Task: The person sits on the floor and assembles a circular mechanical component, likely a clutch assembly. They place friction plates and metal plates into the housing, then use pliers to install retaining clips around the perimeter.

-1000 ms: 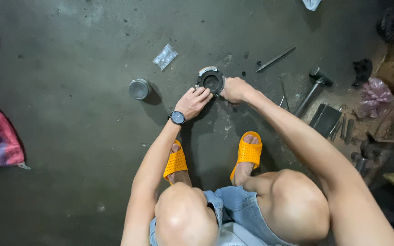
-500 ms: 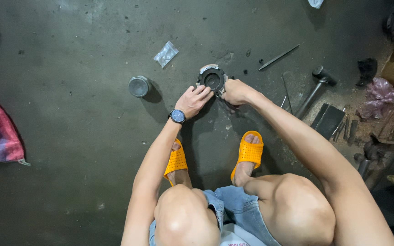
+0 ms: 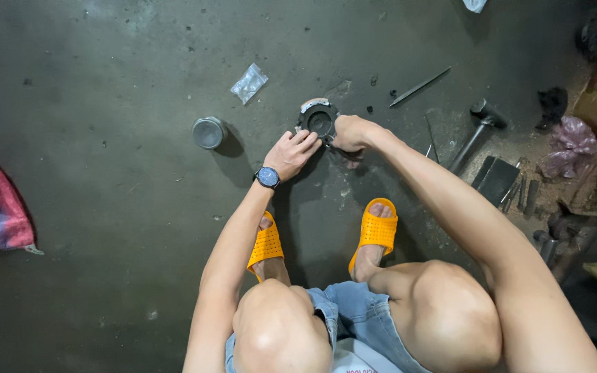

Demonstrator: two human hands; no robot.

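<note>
We look down at a person squatting on a dark concrete floor [image 3: 105,207]. Our 2 hands meet at a round black metal part [image 3: 318,119] lying on the floor ahead. Left hand [image 3: 291,153] touches its near edge, fingers loosely spread; right hand [image 3: 349,132] fingers curl around its right rim. A small metal can [image 3: 209,132] stands nearby, left.

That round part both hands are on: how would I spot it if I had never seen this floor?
Start from the orange sandals on the dark concrete floor and look ahead to where the left hand and right hand meet. There lies a round black metal part with a central hole. Unlike the shiny metal can to its left, it is dark, ring-shaped, with a pale strip along its far rim.
</note>
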